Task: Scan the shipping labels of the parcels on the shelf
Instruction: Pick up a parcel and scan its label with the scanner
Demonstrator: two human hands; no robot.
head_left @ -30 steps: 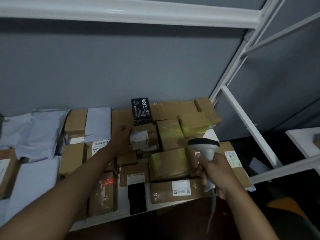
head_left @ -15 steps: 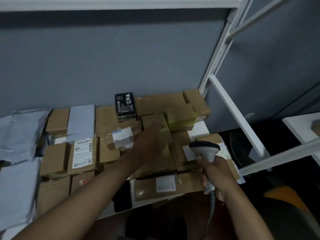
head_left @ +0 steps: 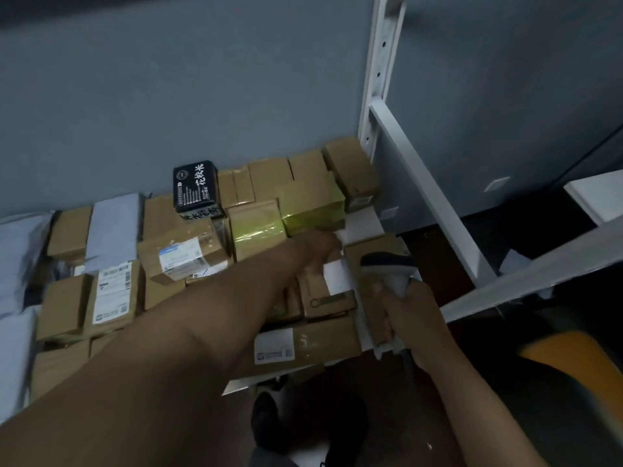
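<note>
Brown cardboard parcels [head_left: 188, 261] are being shown packed edge to edge across the white shelf [head_left: 362, 227], from the grey wall at the far side to the near lip. The barcode scanner [head_left: 391, 269] is being gripped by the right hand [head_left: 409, 318], fingers wrapped tight round its handle, at the near right of the shelf; its dark-topped head is being held over a long brown box [head_left: 374, 251] lying along the right edge. The left hand [head_left: 318, 247] is being stretched across the pile toward the far right, and its fingertips are being laid at the near edge of a yellow-taped parcel [head_left: 312, 210]; the fingers are mostly hidden behind the wrist, so it possibly rests flat there, but whether anything is being pinched cannot be told. Just left of that parcel a second yellow-taped one [head_left: 258, 227] is being shown, touching it. A black box with white lettering [head_left: 195, 188] is being propped on top of the stack near the wall. White shipping labels are being displayed face up: one on a box at the left [head_left: 113, 291], one on a tilted box in the middle [head_left: 180, 257], one on the near front box [head_left: 274, 345]. Grey mailer bags [head_left: 20, 244] are being seen at the far left, and a white upright post [head_left: 381, 72] is being seen at the shelf's right corner.
</note>
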